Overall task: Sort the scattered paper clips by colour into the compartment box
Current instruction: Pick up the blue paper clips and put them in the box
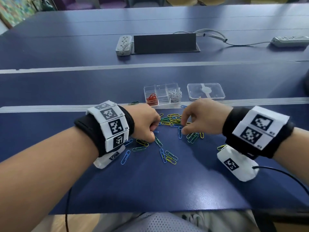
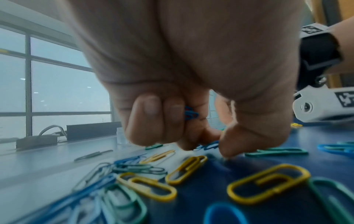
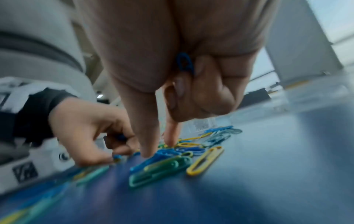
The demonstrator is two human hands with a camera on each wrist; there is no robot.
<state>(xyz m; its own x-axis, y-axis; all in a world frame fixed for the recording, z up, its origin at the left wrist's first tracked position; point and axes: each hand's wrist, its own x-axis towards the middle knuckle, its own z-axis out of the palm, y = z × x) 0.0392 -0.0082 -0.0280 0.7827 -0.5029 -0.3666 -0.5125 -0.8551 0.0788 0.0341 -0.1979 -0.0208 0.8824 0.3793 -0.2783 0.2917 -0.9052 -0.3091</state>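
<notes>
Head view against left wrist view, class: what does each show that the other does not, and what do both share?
Only the head view shows the compartment box holding red clips and white clips, with its lid beside it. Only the left wrist view shows blue clips tucked inside the left hand. Both show loose yellow, green and blue clips on the blue table.

We are wearing a black strap on each bare forearm, each carrying white panels printed with black square markers. A white camera housing is hanging under each wrist, trailing a thin black cable. Pale perforated mesh fabric is covering our lap.
</notes>
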